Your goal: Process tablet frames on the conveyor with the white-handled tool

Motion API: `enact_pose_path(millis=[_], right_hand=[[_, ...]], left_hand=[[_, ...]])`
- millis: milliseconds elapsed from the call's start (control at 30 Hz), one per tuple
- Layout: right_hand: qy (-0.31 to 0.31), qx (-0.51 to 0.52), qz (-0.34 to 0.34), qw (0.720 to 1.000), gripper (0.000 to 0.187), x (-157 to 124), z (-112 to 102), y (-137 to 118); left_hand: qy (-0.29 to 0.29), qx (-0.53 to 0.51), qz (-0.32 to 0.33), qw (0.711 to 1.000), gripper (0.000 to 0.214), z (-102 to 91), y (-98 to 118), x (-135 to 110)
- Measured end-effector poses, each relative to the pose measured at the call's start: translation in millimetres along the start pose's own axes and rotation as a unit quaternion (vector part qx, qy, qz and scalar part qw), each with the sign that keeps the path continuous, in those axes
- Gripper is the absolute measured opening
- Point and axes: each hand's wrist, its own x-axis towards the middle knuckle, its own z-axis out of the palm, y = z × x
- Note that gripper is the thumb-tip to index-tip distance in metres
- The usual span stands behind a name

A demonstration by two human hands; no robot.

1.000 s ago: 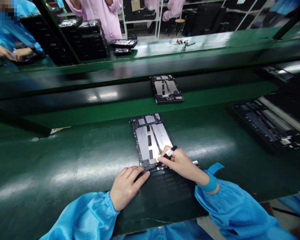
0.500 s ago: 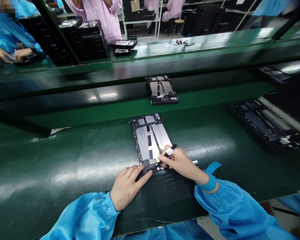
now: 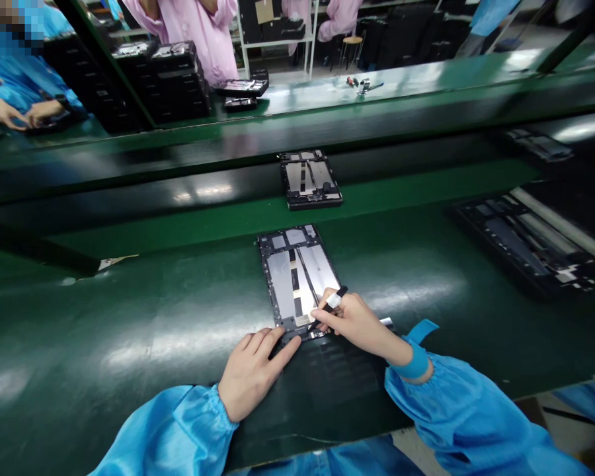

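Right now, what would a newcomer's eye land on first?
Probably the opened tablet front and centre on the green bench, silvery inside up, left hand at its near-left corner, right hand holding a black pen-like tool at its near end. Then the bright blue wrist strap on the right wrist. Farther off, tall black stacks stand at upper left.

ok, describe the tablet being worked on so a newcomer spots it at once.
On the green bench, follow the blue sleeves forward. Ahead of them lies an open tablet, silvery inside. Unlike the tablet farther back and the tablet at far right, it has the left hand at its near-left corner and the right hand holding a black tool at its near edge.
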Motion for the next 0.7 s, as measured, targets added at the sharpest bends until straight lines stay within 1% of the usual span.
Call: enact_pose_path(millis=[200,300,333,367,400,467,500,533,567,633,700], right_hand=[[0.012,-0.031,-0.015,0.999,0.019,0,2,1],[0.026,-0.007,-0.014,1.000,0.021,0,2,7],[0.050,0.013,-0.021,0.998,0.022,1,1,10],[0.094,0.035,-0.034,0.994,0.024,2,0,14],[0.152,0.065,-0.046,0.985,0.026,4,-2,19],[0.266,0.131,-0.060,0.953,0.030,10,-6,26],[0.295,0.162,-0.057,0.940,0.032,13,-7,29],[0.301,0.190,-0.050,0.933,0.034,16,-8,30],[0.288,0.211,-0.044,0.933,0.036,19,-6,30],[0.242,0.229,-0.046,0.942,0.038,25,2,25],[0.190,0.239,-0.057,0.951,0.040,32,17,18]], left_hand=[[-0.048,0.016,-0.023,0.998,0.036,-2.6,9,15],[-0.053,-0.016,-0.017,0.998,0.035,-3.4,3,17],[-0.049,-0.035,-0.005,0.998,0.034,-3.4,-1,15],[-0.041,-0.055,0.008,0.998,0.034,-3.1,-5,12],[-0.031,-0.073,0.021,0.997,0.034,-2.7,-10,9],[-0.004,-0.095,0.035,0.995,0.033,-1.5,-17,4],[0.011,-0.099,0.035,0.994,0.031,-0.8,-19,3],[0.028,-0.101,0.034,0.994,0.028,-0.2,-20,2],[0.048,-0.103,0.033,0.993,0.024,0.2,-20,3],[0.075,-0.101,0.032,0.992,0.020,0.2,-17,5],[0.066,-0.077,0.030,0.994,0.026,-0.8,-13,6]])
